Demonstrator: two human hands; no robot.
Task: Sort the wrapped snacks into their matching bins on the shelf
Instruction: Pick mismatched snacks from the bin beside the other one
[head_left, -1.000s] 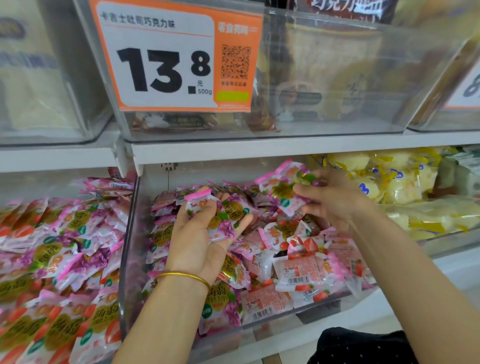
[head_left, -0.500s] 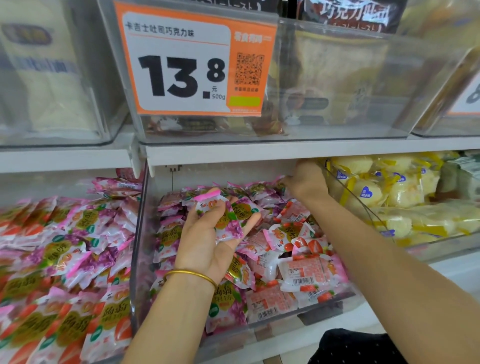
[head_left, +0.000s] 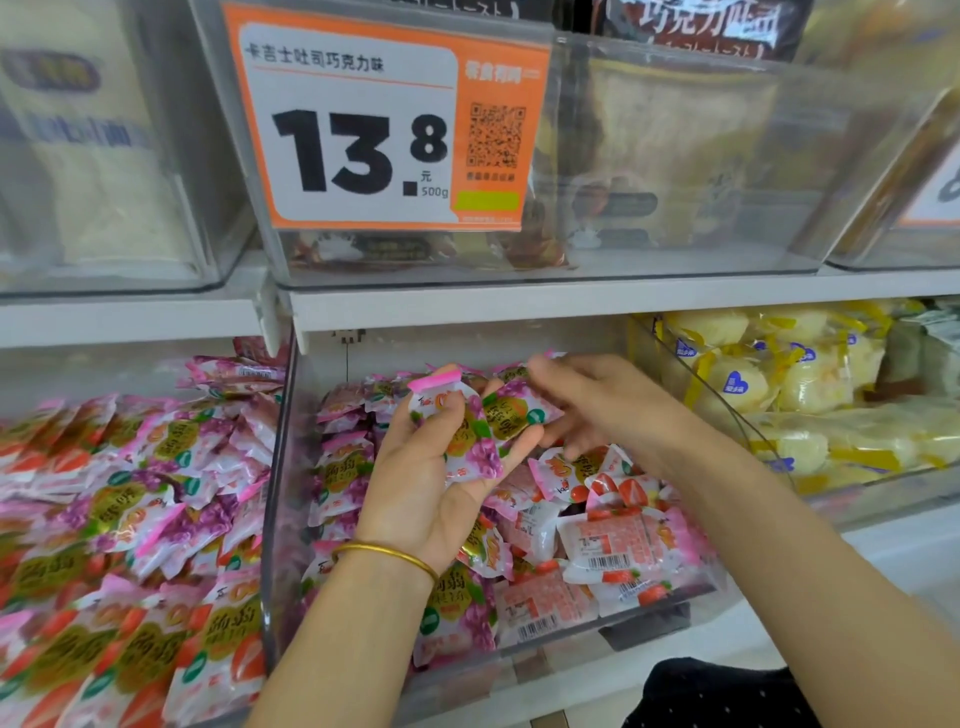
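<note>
My left hand (head_left: 431, 493), palm up with a gold bangle on the wrist, holds a small bunch of purple grape snack packets (head_left: 475, 447) above the middle clear bin (head_left: 274, 519). My right hand (head_left: 602, 405) reaches in from the right. Its thumb and fingers pinch the right end of one gold-labelled grape packet (head_left: 511, 413) in that bunch. The middle bin holds grape packets (head_left: 337, 467) at its left and back, and strawberry packets (head_left: 623, 540) at its front right.
The left bin (head_left: 130, 519) is heaped with mixed grape and strawberry packets. A bin of yellow wrapped snacks (head_left: 753, 374) stands to the right. A white shelf board (head_left: 519, 306) and upper clear bins with an orange 13.8 price tag (head_left: 374, 130) hang close overhead.
My right hand carried a packet to the bin's back right corner, then came back left to the bunch in my left hand. My left hand stayed in place.
</note>
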